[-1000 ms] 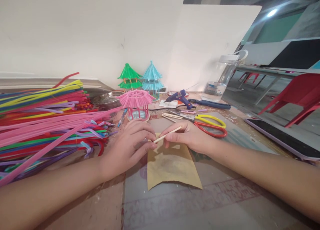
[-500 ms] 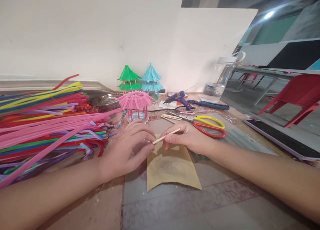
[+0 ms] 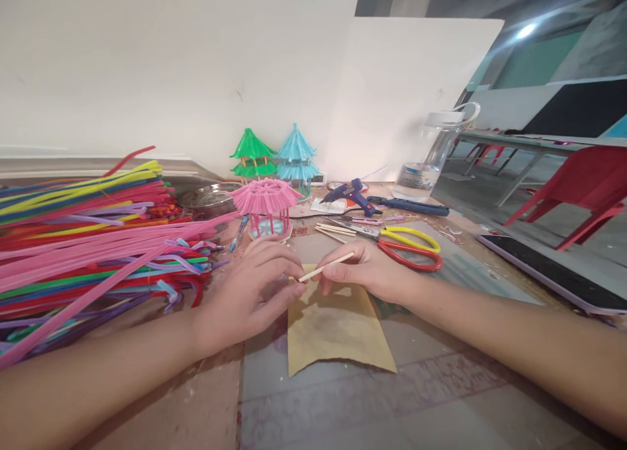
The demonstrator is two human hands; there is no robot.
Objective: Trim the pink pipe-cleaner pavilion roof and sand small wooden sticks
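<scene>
- Directions read from the slim pale wooden stick [image 3: 326,268] as the dial's centre, with 12 o'clock pointing away from the person.
- The stick is held slightly aslant, its ends at about 8 and 2 o'clock, over the far part of a tan paper-like sheet with a greyish smudge [image 3: 343,332].
- The right hand [image 3: 367,267], coming in from 4 o'clock, has its grip closed on the stick, with the thumb lying along the near side.
- The left hand [image 3: 259,280], coming in from 8 o'clock, has a narrow grip at the stick's 8 o'clock end, thumb below and fingers above; I cannot tell whether it pinches.
- The sheet spreads towards 6 o'clock on a grey, see-through mat with faint reddish markings [image 3: 313,411], which covers part of the worn brownish tabletop [image 3: 206,401].
- Near the right hand, at 1 o'clock, lie a few loose pale wooden sticks [image 3: 337,230]; scissors with one yellow and one red handle loop [image 3: 378,234] lie between 2 and 3.
- At about 10:30 stands a small pink pavilion of fuzzy stems with an open-topped roof [image 3: 267,202]; behind it, towards 11, stand a green two-tiered pavilion [image 3: 252,143] and a light-blue two-tiered one [image 3: 296,146].
- A dark-blue glue gun [image 3: 351,192] rests at 1 o'clock.
- Heaped bundles of multicoloured fuzzy craft stems [image 3: 98,234] fill 9 to 10 o'clock.
- A black-screened phone with a lilac edge [image 3: 553,270] lies well apart at 3.
</scene>
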